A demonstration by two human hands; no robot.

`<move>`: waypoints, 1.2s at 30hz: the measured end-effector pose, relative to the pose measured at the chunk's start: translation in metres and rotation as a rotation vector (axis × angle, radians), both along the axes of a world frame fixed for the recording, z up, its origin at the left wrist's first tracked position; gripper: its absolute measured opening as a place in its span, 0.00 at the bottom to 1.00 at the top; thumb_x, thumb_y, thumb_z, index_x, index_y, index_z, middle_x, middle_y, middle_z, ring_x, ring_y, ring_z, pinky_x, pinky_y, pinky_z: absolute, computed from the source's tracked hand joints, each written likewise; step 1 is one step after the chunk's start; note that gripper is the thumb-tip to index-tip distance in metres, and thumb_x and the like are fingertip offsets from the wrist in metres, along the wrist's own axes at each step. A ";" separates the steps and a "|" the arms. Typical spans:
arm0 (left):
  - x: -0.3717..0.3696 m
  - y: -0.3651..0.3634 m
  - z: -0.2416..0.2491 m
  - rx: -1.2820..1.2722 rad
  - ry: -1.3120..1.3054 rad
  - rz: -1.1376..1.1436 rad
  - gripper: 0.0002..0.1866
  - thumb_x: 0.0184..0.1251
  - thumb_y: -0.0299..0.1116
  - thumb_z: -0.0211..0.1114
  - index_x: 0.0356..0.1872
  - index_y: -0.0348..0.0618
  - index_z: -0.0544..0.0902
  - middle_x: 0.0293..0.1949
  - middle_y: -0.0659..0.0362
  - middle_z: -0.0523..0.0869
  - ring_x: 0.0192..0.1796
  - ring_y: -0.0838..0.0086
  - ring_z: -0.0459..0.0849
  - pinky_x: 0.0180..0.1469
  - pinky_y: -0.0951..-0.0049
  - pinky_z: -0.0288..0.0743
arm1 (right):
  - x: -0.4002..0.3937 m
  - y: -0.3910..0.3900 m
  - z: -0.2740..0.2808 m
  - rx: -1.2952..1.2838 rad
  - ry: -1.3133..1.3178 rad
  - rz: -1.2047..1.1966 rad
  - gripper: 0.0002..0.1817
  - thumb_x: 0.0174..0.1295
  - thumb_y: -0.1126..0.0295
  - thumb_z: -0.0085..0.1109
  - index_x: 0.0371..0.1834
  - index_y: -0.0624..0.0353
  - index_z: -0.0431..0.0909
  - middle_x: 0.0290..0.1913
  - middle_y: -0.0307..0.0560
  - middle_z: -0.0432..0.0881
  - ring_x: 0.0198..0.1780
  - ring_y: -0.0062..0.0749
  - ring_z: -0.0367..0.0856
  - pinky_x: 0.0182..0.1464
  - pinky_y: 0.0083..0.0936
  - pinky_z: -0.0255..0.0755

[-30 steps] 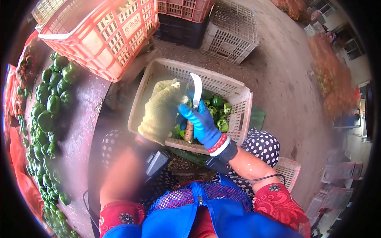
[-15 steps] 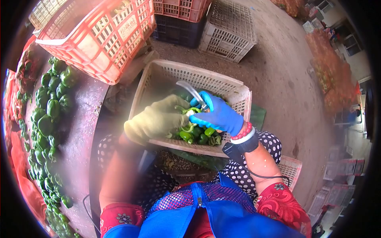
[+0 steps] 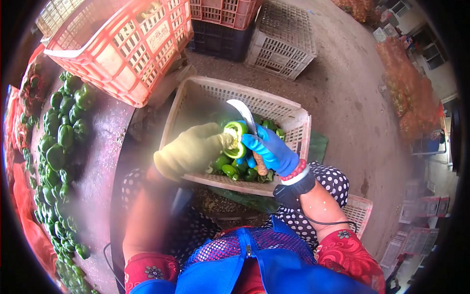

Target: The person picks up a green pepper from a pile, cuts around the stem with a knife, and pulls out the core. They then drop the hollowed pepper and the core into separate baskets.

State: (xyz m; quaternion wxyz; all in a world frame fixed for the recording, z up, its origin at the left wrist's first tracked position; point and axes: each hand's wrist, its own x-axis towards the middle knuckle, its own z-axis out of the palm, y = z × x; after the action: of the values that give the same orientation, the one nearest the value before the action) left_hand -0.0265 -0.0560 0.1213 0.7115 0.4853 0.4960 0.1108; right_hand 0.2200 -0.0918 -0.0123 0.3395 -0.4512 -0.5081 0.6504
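My left hand [image 3: 191,149], in a pale yellow glove, is closed with its fingertips at the core of a cut green pepper [image 3: 237,139], whose hollow ring faces up. My right hand [image 3: 274,149], in a blue glove, grips a knife [image 3: 243,111] by its wooden handle, the curved blade pointing up and left beside the pepper. Both hands are above a pale plastic crate [image 3: 235,183] holding several green peppers and pieces [image 3: 237,170].
Many green peppers [image 3: 56,156] lie along a surface on the left. A pink crate [image 3: 142,49] stands at the upper left, a grey crate [image 3: 282,41] behind the work crate. Another pale crate [image 3: 358,211] is by my right knee.
The pepper has turned and its cut ring now shows. My right hand has moved slightly down and right, the knife's blade is more upright, and its wooden handle has come into view.
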 end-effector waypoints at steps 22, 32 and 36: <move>-0.002 -0.012 -0.014 0.022 -0.242 0.027 0.28 0.70 0.53 0.71 0.51 0.32 0.86 0.41 0.56 0.89 0.41 0.75 0.85 0.45 0.71 0.80 | -0.027 -0.005 0.019 0.019 0.098 -0.164 0.32 0.70 0.38 0.58 0.59 0.57 0.77 0.38 0.43 0.84 0.26 0.26 0.81 0.23 0.19 0.72; 0.009 -0.012 -0.025 -0.073 -0.520 0.114 0.24 0.72 0.53 0.68 0.50 0.39 0.84 0.34 0.64 0.85 0.27 0.80 0.79 0.28 0.77 0.75 | -0.025 -0.004 0.042 -0.501 0.713 -0.027 0.28 0.73 0.44 0.57 0.61 0.56 0.77 0.38 0.45 0.85 0.26 0.30 0.81 0.19 0.18 0.68; 0.013 -0.018 -0.060 0.291 -0.468 0.236 0.23 0.80 0.46 0.60 0.62 0.37 0.78 0.49 0.61 0.87 0.45 0.78 0.84 0.49 0.75 0.79 | -0.025 0.004 0.019 -0.410 0.581 -0.131 0.26 0.73 0.46 0.58 0.61 0.55 0.78 0.37 0.44 0.85 0.27 0.30 0.81 0.19 0.18 0.67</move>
State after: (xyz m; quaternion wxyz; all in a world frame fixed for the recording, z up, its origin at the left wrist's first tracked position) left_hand -0.0137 -0.0743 0.0611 0.7116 0.4826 0.3502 0.3715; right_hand 0.1951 -0.0873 0.0069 0.4134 -0.3377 -0.2194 0.8167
